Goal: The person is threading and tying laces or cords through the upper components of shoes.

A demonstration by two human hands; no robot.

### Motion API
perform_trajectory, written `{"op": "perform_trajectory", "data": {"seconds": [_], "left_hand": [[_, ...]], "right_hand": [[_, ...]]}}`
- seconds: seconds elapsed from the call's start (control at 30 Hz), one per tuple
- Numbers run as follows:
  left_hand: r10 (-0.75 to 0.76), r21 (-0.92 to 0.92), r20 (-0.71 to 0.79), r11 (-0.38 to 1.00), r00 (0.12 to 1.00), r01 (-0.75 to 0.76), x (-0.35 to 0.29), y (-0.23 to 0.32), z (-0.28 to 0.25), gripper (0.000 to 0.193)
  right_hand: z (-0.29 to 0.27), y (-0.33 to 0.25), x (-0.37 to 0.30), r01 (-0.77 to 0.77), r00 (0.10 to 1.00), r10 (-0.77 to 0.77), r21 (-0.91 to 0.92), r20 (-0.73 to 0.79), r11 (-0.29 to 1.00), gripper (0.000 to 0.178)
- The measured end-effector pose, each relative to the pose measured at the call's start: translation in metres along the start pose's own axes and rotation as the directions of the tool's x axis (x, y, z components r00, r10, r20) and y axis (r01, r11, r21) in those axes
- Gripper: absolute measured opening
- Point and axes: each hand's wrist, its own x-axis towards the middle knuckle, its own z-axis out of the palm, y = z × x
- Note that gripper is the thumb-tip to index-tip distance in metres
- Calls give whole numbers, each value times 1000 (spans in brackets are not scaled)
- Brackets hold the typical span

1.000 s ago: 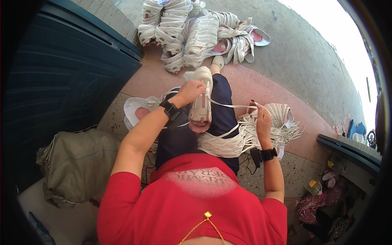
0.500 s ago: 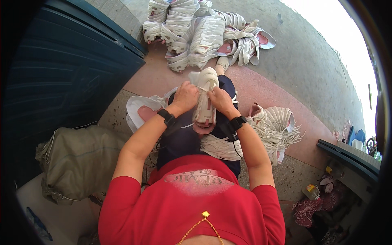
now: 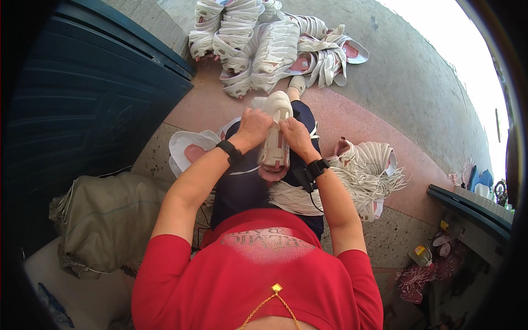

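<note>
A white shoe upper [image 3: 273,153] with pink trim lies along my lap, its rounded toe pointing away from me. My left hand [image 3: 254,127] is closed at the left edge of its opening, pinching a thin white shoelace [image 3: 246,171] whose loose end trails over my thigh. At the opposite edge, the fingers of my right hand [image 3: 295,135] are bent and pressed onto the shoe upper near the lace holes. The fingertips are partly hidden, so the lace's exact path between the hands cannot be made out. A bundle of white laces [image 3: 294,198] rests across my right thigh.
Stacked white shoe uppers [image 3: 275,47] are piled on the floor ahead. More uppers [image 3: 368,159] with hanging laces sit at my right, and a white-and-pink upper [image 3: 190,147] lies at my left. A stuffed olive sack [image 3: 113,217] stands near the dark blue door [image 3: 93,93].
My left hand has shifted slightly right and turned inward over the shoe upper. The right hand stays almost in place, and the whole view has moved slightly.
</note>
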Motion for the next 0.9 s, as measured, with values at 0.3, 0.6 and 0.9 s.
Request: {"op": "perform_trajectory", "data": {"seconds": [0.3, 0.6, 0.9], "left_hand": [[-48, -127, -35, 991, 998, 43, -33, 12, -8, 33], [-109, -173, 238, 973, 965, 152, -23, 2, -14, 25], [-67, -392, 74, 916, 995, 91, -54, 9, -16, 27]], "right_hand": [[12, -9, -34, -59, 993, 44, 139, 111, 988, 35], [39, -36, -38, 32, 998, -51, -448, -31, 894, 26], [35, -20, -56, 324, 941, -311, -631, 135, 705, 21]]}}
